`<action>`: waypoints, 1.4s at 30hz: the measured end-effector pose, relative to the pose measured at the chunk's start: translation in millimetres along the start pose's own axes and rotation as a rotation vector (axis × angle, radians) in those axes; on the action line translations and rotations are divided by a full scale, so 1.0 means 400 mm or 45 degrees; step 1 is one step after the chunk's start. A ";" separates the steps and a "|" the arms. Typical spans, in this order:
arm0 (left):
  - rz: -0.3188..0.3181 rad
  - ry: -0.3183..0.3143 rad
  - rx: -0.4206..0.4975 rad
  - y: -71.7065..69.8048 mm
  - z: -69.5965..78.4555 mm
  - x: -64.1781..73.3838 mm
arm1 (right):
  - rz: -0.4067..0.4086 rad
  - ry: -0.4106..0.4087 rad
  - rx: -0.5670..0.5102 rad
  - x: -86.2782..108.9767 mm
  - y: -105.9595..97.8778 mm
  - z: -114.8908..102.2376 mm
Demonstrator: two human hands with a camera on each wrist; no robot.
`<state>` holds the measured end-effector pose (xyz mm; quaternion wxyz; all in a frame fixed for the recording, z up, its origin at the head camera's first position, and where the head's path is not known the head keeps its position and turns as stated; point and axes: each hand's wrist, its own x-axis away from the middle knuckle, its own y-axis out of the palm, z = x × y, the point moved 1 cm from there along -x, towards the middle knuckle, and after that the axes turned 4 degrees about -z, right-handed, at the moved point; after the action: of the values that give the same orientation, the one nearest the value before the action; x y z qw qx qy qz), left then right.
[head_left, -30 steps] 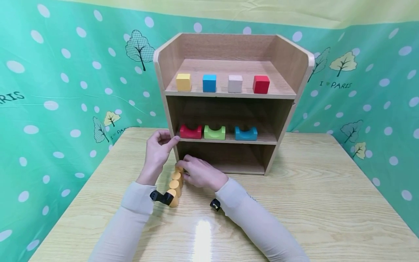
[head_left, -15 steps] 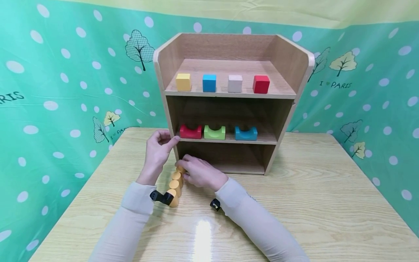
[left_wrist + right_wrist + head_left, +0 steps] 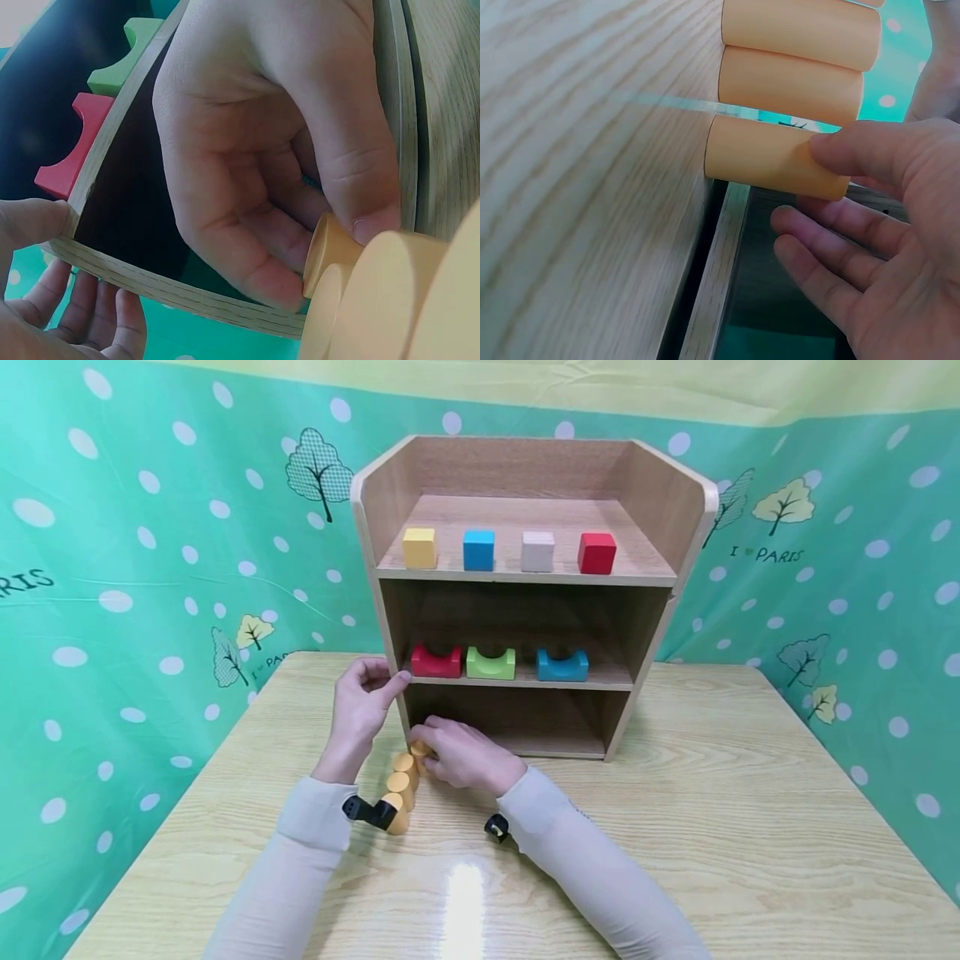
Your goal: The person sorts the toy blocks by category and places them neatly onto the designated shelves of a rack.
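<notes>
My right hand pinches the top of a light-orange wooden cylinder between thumb and fingers. It stands upright on the table at the lower left front corner of a wooden shelf unit. A narrow gap separates this cylinder from a row of matching cylinders that runs toward me. In the right wrist view its base is right at the tabletop. My left hand grips the unit's left side panel, thumb on the front edge at the middle shelf and fingers round the outside.
Yellow, blue, whitish and red cubes line the top shelf. Red, green and blue arch-cut blocks sit on the middle shelf. The wooden table extends to both sides, with a patterned green cloth behind.
My right hand has shifted slightly right with the pinched cylinder, opening a gap between it and the row. My left hand stays on the side panel.
</notes>
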<state>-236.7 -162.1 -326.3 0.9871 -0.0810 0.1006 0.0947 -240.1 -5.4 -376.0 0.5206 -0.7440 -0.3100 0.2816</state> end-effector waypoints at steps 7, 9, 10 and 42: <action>0.003 0.009 0.012 0.000 0.002 0.001 | -0.014 0.021 -0.156 -0.006 0.007 0.002; 0.004 0.011 0.013 0.000 0.003 0.001 | -0.011 0.025 -0.174 -0.007 0.009 0.003; 0.005 0.010 0.013 -0.001 0.003 0.001 | -0.009 0.027 -0.176 -0.008 0.010 0.003; 0.034 0.029 0.048 0.003 -0.002 -0.008 | 0.249 -0.025 -0.202 0.002 -0.012 0.041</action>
<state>-240.2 -161.6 -326.5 0.9859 -0.0622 0.1148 0.1050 -252.7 6.4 -376.3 0.4272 -0.8067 -0.2623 0.3128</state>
